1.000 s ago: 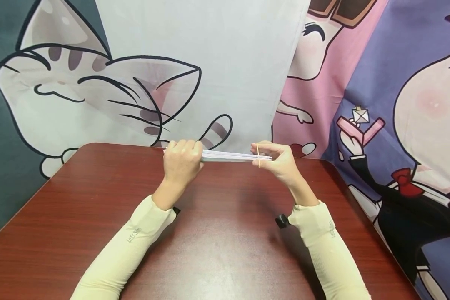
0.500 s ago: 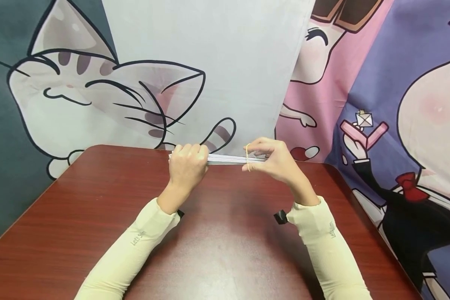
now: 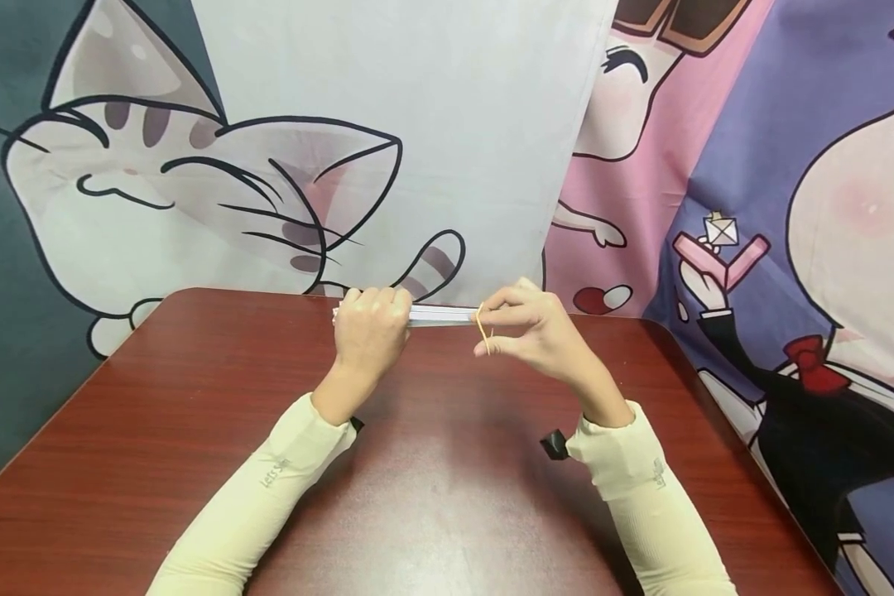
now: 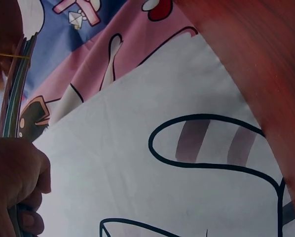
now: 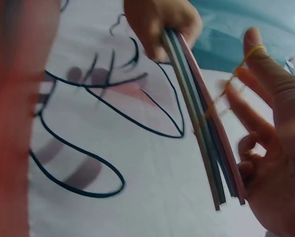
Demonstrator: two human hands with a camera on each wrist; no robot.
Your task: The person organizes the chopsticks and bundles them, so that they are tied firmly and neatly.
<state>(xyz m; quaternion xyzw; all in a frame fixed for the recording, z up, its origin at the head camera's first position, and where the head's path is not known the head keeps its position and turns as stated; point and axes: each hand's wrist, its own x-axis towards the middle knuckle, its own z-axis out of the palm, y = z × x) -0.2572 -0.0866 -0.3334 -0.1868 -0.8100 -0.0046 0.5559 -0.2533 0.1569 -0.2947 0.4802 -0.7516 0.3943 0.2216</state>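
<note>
My left hand (image 3: 372,327) grips one end of a bundle of several long thin sticks (image 3: 441,314), held level above the far part of the table. In the right wrist view the sticks (image 5: 202,113) look brownish, dark and reddish, and their free ends fan slightly apart. A thin yellow rubber band (image 3: 482,328) is stretched over the thumb and fingers of my right hand (image 3: 540,331). In the right wrist view the band (image 5: 258,48) loops over the thumb tip and runs across the bundle. The right fingers overlap the sticks' free ends in the head view.
A reddish-brown wooden table (image 3: 216,430) lies beneath both hands. Behind it hangs a cloth backdrop (image 3: 492,99) with cartoon animals. A small black wrist device (image 3: 555,444) shows at the right sleeve.
My right hand has moved left along the sticks with the rubber band. Its thumb has dropped away from the bundle, so the band slants. The left hand keeps its grip.
</note>
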